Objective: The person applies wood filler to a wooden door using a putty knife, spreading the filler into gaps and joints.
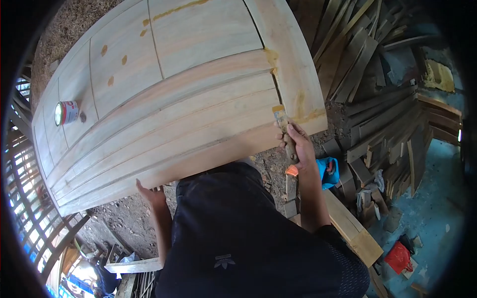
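Note:
A large pale wooden panel with grooves lies across the view, marked with yellow-brown filler patches near its right end. My right hand is wrapped round the handle of a putty knife, whose blade rests near the dark gap at the panel's right end. Yellowish filler coats the blade tip. My left hand is at the panel's near edge, fingers apart, with nothing in it. A small tin can sits on the panel at the left.
Wooden boards and offcuts are piled at the right. A blue bag lies beside my right forearm, near a wooden beam. A red bag is at the lower right. Wooden latticework stands at the left.

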`<state>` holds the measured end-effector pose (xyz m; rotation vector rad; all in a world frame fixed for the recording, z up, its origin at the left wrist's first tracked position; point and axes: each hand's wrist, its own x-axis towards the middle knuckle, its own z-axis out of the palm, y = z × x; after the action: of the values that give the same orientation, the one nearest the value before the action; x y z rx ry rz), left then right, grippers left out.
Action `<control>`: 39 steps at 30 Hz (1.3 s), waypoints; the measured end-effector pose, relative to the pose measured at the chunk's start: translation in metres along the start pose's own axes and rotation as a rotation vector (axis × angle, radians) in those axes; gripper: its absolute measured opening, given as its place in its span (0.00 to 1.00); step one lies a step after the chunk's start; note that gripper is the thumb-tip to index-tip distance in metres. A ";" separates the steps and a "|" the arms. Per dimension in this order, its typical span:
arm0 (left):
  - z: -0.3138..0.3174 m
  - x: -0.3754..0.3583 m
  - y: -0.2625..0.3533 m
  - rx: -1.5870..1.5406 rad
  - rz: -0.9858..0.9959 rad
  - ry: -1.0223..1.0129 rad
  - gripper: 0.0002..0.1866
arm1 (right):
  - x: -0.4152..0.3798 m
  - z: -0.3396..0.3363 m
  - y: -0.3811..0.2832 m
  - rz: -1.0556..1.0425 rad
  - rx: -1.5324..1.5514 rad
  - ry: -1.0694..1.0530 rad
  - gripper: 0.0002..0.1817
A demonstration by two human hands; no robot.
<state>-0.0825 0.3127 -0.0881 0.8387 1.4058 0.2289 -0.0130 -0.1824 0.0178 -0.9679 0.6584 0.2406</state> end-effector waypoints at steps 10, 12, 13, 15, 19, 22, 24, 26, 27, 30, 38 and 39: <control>0.023 -0.048 -0.073 -0.057 -0.303 -0.521 0.35 | 0.056 -0.067 -0.100 -0.384 -0.988 0.078 0.18; 0.026 -0.050 -0.076 -0.089 -0.302 -0.485 0.34 | 0.079 -0.076 -0.118 -0.467 -1.187 0.016 0.19; 0.030 -0.053 -0.074 -0.112 -0.294 -0.455 0.34 | 0.091 -0.074 -0.126 -0.688 -1.393 -0.089 0.20; 0.035 -0.062 -0.073 -0.134 -0.286 -0.419 0.34 | 0.117 -0.075 -0.137 -0.922 -1.586 -0.204 0.21; 0.043 -0.076 -0.068 -0.186 -0.334 -0.318 0.35 | 0.146 -0.079 -0.143 -0.974 -1.896 -0.470 0.25; 0.037 -0.068 -0.076 -0.266 -0.313 -0.353 0.36 | 0.139 -0.077 -0.139 -0.826 -1.973 -0.496 0.24; 0.037 -0.066 -0.076 -0.316 -0.323 -0.333 0.36 | 0.133 -0.057 -0.149 -0.751 -2.021 -0.474 0.22; 0.039 -0.061 -0.076 -0.360 -0.339 -0.322 0.36 | 0.120 -0.017 -0.168 -0.279 -2.233 -0.344 0.19; 0.037 -0.058 -0.078 -0.368 -0.323 -0.291 0.37 | 0.123 -0.016 -0.164 -0.273 -2.235 -0.338 0.19; 0.039 -0.060 -0.080 -0.376 -0.302 -0.269 0.39 | 0.141 -0.032 -0.131 -0.709 -1.958 -0.293 0.15; 0.050 -0.073 -0.076 -0.267 -0.282 -0.248 0.40 | 0.135 -0.007 -0.143 -0.575 -1.923 -0.195 0.09; 0.049 -0.073 -0.076 -0.270 -0.281 -0.284 0.40 | 0.131 -0.014 -0.134 -0.567 -1.922 -0.195 0.09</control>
<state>-0.0763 0.1970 -0.0829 0.4258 1.1761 0.0764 0.1471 -0.2818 0.0230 -2.8378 -0.2964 0.4400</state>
